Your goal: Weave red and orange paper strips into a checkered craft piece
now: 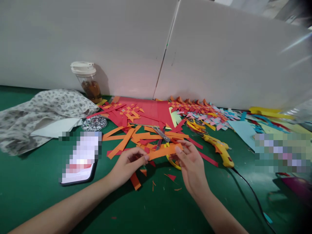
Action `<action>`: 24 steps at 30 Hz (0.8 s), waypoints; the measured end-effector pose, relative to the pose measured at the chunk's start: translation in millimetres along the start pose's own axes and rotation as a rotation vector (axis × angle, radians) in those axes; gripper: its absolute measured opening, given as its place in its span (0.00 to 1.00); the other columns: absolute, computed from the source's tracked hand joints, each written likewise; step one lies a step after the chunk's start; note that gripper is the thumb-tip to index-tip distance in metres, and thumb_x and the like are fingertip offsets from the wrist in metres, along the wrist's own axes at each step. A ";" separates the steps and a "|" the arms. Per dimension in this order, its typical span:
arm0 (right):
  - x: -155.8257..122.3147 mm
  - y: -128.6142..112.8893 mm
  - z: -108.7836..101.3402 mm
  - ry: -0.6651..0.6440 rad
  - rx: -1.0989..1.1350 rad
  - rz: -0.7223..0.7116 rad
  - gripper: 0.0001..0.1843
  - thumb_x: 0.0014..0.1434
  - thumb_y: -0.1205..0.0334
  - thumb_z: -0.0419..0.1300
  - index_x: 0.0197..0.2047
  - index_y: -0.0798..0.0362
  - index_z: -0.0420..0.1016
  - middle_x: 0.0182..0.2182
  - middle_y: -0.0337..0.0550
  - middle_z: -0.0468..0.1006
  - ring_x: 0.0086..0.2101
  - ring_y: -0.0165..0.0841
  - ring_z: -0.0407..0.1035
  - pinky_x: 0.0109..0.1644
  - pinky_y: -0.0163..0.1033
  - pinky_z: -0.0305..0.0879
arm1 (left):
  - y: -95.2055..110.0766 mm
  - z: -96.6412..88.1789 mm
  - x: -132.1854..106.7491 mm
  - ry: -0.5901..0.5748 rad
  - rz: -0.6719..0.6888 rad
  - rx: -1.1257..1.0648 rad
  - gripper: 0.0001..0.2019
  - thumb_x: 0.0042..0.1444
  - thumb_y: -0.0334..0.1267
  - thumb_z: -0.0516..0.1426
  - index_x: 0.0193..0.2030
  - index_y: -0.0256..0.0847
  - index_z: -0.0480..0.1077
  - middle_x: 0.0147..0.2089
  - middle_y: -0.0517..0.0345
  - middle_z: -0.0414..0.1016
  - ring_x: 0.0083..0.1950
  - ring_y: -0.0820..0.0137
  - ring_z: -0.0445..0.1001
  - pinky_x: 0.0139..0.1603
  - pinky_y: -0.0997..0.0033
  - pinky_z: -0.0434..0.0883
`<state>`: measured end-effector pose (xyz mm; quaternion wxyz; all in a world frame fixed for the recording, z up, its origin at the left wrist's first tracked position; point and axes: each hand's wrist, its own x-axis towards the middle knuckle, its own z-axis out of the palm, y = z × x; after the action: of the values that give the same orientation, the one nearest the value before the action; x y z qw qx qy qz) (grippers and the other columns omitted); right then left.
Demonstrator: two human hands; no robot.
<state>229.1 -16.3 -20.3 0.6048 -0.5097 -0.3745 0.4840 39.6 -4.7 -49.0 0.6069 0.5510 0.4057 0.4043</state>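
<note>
An orange paper strip (162,152) is stretched between both my hands, a little above the green table. My left hand (130,164) pinches its left end between thumb and fingers. At the other end, my right hand (191,162) grips it with the thumb on top. Just behind the strip lies a pair of scissors (161,133) with yellow handles, partly hidden by the strip and my right hand. Loose orange strips (122,143) and red strips (207,158) are strewn around them. Small red and orange scraps (172,177) lie nearer to me.
A yellow glue gun (223,149) with a black cord lies right; a phone (81,159) lies left. Behind stand a lidded cup (90,84) and a white partition (122,45). Woven paper fish (129,110) rest on red sheets (146,110). Patterned cloth (56,104) lies far left.
</note>
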 end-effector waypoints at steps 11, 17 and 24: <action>-7.1 10.2 4.6 -0.152 -0.196 0.080 0.16 0.43 0.58 0.67 0.35 0.54 0.71 0.28 0.41 0.78 0.29 0.33 0.73 0.39 0.41 0.71 | 1.0 0.8 -1.5 -0.045 0.033 0.112 0.07 0.52 0.41 0.57 0.29 0.41 0.72 0.29 0.56 0.73 0.31 0.69 0.70 0.33 0.70 0.66; -8.7 7.6 3.8 -0.237 -0.257 0.041 0.16 0.43 0.58 0.66 0.36 0.54 0.71 0.29 0.43 0.78 0.31 0.35 0.73 0.37 0.40 0.71 | 3.0 2.0 -2.7 -0.060 0.047 0.179 0.08 0.50 0.41 0.58 0.37 0.42 0.73 0.31 0.55 0.76 0.29 0.70 0.70 0.29 0.72 0.65; -11.6 7.5 5.6 -0.228 -0.304 -0.003 0.16 0.44 0.59 0.66 0.36 0.53 0.68 0.24 0.39 0.76 0.28 0.32 0.72 0.33 0.36 0.68 | 1.6 2.3 -3.6 -0.074 0.012 0.253 0.09 0.51 0.43 0.57 0.29 0.40 0.74 0.25 0.57 0.74 0.24 0.72 0.66 0.25 0.73 0.62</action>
<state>219.4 -26.0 -26.0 0.4751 -0.5366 -0.5103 0.4754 40.4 -8.8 -47.1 0.5448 0.6400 0.4274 0.3331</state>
